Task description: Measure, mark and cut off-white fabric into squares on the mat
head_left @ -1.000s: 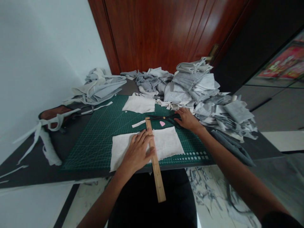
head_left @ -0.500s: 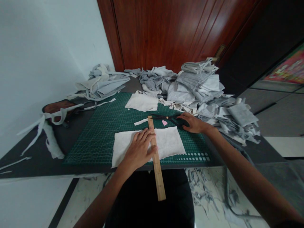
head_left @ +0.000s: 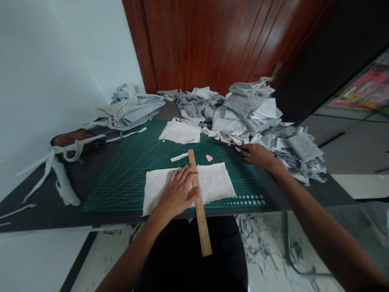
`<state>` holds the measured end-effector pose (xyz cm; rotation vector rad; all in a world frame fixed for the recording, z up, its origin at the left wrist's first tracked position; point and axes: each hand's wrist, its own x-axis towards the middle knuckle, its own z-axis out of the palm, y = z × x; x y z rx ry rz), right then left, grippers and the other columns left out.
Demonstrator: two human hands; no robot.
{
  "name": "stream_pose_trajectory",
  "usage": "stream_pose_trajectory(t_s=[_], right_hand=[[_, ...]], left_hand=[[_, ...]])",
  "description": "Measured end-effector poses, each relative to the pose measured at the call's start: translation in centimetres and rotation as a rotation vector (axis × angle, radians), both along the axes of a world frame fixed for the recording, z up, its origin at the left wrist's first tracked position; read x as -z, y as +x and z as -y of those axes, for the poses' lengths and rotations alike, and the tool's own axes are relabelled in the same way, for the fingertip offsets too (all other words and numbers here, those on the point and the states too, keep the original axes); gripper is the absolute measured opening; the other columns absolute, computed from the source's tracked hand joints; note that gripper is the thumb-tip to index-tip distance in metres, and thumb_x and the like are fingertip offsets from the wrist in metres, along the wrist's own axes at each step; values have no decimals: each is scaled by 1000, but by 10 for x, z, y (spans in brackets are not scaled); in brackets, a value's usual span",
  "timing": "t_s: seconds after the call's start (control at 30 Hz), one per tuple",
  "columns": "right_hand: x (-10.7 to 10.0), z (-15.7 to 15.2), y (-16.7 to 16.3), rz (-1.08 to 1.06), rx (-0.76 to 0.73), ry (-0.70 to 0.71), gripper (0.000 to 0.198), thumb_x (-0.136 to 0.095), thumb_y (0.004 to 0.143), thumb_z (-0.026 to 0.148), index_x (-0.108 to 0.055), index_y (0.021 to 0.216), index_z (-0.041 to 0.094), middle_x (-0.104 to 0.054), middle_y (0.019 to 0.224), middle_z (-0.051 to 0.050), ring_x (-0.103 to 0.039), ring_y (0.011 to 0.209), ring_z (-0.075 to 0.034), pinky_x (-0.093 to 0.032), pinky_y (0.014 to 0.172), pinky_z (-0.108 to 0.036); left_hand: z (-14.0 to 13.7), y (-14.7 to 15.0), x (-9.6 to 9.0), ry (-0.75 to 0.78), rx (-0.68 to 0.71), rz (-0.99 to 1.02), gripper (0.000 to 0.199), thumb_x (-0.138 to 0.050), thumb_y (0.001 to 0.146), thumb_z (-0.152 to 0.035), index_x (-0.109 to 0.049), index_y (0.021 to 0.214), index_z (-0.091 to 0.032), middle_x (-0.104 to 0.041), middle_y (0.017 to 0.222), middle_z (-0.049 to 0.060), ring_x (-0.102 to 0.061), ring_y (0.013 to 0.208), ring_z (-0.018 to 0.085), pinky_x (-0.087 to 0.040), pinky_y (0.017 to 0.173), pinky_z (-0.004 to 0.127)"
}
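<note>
My left hand [head_left: 180, 190] lies flat, fingers stretched out, pressing a wooden ruler [head_left: 201, 227] onto a white fabric piece [head_left: 216, 180]. The ruler runs across the fabric and sticks out past the table's front edge. My right hand [head_left: 258, 155] is closed round the handles of black scissors [head_left: 232, 145], their blades pointing left over the far right of the green cutting mat [head_left: 121, 178]. A pink chalk-like piece [head_left: 209, 157] and a narrow white strip [head_left: 179, 157] lie beyond the fabric. Farther back rests another white fabric piece [head_left: 180, 132].
Grey and white fabric is heaped at the back right [head_left: 243, 109] of the dark table [head_left: 39, 186], with another pile [head_left: 130, 106] at the back left. A brown pouch-like item [head_left: 72, 140] lies under white strips. Scraps [head_left: 258, 243] litter the floor.
My right hand has moved the scissors right and slightly away, off the ruler's far end toward the fabric heap. The left hand and ruler stay in place.
</note>
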<state>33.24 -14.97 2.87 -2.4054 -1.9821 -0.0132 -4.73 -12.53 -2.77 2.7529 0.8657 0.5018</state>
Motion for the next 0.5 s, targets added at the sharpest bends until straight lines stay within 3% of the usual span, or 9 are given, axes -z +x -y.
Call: stream_pose_trajectory(t_s=[0.1,0.2,0.3,0.37,0.43,0.5], right_hand=[[-7,37,-2,-322,93,114,23,-63,83,34,-72,95,17,-76,86,-9,-70,80,-26,-53,75,-33],[-10,96,-23,-967,88,110,31,-66,85,50,-63,98,22,-64,74,-2,-61,66,-20,-54,67,-33],[6,166,-63,-1470,87,23,42,-62,86,65,-59,92,24,-56,73,-1,-56,61,-19,-54,62,-34],[27,207,-96,-1611,107,-105,52,-64,81,73,-63,98,24,-56,74,-2,-56,62,-20,-53,62,-35],[51,238,-128,-1641,140,-323,64,-67,73,82,-66,97,23,-54,66,-1,-56,59,-20,-51,60,-34],[71,256,-155,-1581,226,-367,74,-64,67,90,-69,96,23,-60,73,-5,-61,68,-22,-53,68,-35]], left_hand=[[0,-1,1,4,3,-1,41,-53,106,-41,-56,141,-20,-51,161,14,-40,154,34,-33,123,57],[-1,-2,1,-3,22,4,41,-49,107,-38,-54,144,-20,-49,164,13,-38,156,32,-33,125,57],[-3,-5,2,-27,40,-10,44,-49,107,-36,-51,148,-21,-45,167,13,-34,159,32,-32,126,57],[-5,-7,1,-43,53,-24,46,-51,106,-37,-49,150,-21,-44,167,12,-32,160,31,-31,126,57],[-6,-8,1,-52,67,-29,48,-52,105,-38,-49,150,-21,-44,167,12,-32,160,32,-31,126,57],[-6,-8,0,-51,74,-24,49,-54,105,-38,-49,150,-21,-43,168,13,-33,159,32,-31,126,58]])
